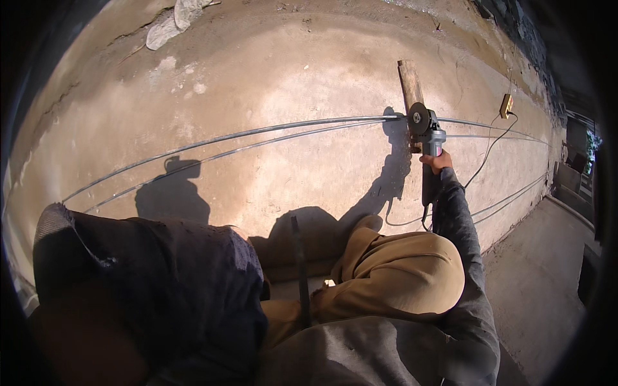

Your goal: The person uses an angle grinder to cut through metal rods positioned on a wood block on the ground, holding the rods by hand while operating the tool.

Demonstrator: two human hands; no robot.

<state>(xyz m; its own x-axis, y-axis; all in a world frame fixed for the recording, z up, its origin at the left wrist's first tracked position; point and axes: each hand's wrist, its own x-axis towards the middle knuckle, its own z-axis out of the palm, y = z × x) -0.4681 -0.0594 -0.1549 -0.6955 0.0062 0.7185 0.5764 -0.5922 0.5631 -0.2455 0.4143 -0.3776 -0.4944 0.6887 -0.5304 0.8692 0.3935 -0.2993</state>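
My right hand (437, 161) is closed around the body of an angle grinder (436, 138), arm stretched forward. The grinder's dark round disc (418, 118) points away from me, right at the metal rods (257, 130); whether it touches them I cannot tell. A narrow wooden plank (409, 83) lies under the rods beside the disc. The long thin rods run across the ground from left to right, two of them side by side. My left hand does not show; dark cloth (161, 276) fills the lower left, and whose it is stays unclear.
A black cord (487, 154) runs from a small yellowish socket box (506, 106) at the right. Pale crumpled scraps (174, 24) lie at the far left. A low step edge (570, 212) is on the right. My bent knee (412, 273) in brown trousers is below the grinder.
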